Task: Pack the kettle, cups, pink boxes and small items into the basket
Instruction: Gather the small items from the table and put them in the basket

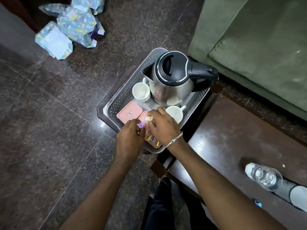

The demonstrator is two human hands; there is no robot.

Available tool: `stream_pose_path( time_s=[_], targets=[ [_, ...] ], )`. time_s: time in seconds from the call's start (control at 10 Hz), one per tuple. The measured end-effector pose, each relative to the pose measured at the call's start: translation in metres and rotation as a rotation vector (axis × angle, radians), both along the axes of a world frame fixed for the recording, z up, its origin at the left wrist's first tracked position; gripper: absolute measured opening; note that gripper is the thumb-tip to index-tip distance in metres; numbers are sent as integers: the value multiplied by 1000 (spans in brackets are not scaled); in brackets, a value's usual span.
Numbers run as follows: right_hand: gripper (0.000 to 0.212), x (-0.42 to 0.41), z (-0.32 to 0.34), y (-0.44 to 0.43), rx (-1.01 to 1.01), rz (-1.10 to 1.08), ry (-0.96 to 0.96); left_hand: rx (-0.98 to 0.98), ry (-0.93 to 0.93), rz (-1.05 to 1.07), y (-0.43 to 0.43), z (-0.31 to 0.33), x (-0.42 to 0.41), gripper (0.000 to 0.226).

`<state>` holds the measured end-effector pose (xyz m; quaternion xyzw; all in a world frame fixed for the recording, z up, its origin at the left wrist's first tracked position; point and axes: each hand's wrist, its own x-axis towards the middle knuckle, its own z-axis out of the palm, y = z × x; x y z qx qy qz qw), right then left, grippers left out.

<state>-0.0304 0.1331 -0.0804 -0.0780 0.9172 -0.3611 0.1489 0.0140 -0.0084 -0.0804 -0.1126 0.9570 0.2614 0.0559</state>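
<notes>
A grey perforated basket (116, 103) stands on the floor beside a dark table. Inside it are a steel kettle (172, 78) with a black lid and handle, a white cup (141, 92) to the kettle's left, a second white cup (174, 113) at the front right, and a pink box (129, 112) with another pink box (143, 117) beside it, partly hidden. My left hand (129, 138) holds a small purple item (141, 125) over the basket's near end. My right hand (163, 125) pinches a small cream-coloured item (149, 118). Several sachets (152, 139) lie under my hands.
A dark wooden table (240, 138) lies to the right with a clear water bottle (264, 176) lying on it. A green sofa (257, 39) stands behind. Blue patterned packets (71, 25) lie on the granite floor at the upper left.
</notes>
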Motion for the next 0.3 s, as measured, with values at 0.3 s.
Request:
stream_pose_path(
  time_s=[0.3],
  targets=[
    [40, 10, 11, 16, -9, -30, 45, 87, -9, 50, 2, 13, 1, 44]
  ],
)
